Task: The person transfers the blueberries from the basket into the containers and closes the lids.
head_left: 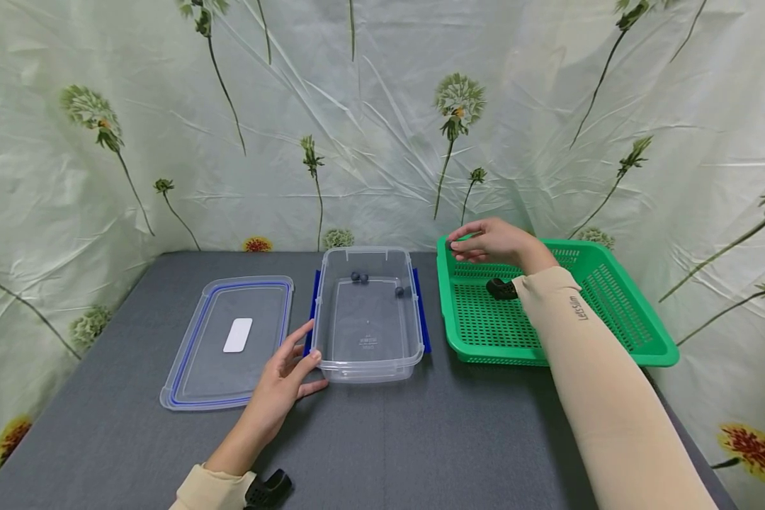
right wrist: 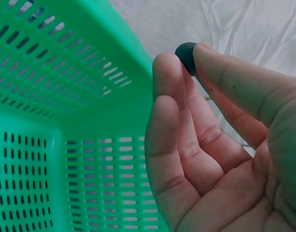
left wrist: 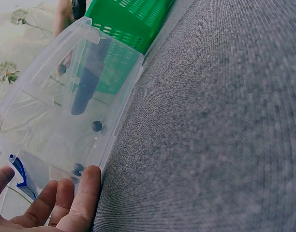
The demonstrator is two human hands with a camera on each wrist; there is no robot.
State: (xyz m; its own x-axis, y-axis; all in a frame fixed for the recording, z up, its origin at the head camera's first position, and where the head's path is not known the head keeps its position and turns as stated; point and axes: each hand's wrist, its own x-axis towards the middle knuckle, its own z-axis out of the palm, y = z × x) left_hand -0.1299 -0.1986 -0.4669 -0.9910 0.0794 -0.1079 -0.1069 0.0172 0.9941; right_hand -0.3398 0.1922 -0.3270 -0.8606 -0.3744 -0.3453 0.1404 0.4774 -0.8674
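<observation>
My right hand (head_left: pixel 494 242) is raised over the back left corner of a green plastic basket (head_left: pixel 647 347). Between its thumb and a fingertip it pinches a dark round blueberry (right wrist: pixel 185 57); the other fingers are loosely bent. To the left stands a clear plastic box (head_left: pixel 370 368) with its top uncovered. Two blueberries (head_left: pixel 360 278) lie together toward the box's back left, and one more blueberry (head_left: pixel 399 291) is near its right wall. My left hand (head_left: pixel 283 386) rests against the box's left side, thumb at the rim and fairly straight fingers (left wrist: pixel 82 203) along the wall.
A clear lid (head_left: pixel 191 379) with a blue seal and a white label (head_left: pixel 237 335) lies flat left of the box. Blue side clips (head_left: pixel 422 319) hang down from the box. A flower-printed curtain (head_left: pixel 382 142) rises behind the grey table (head_left: pixel 395 446).
</observation>
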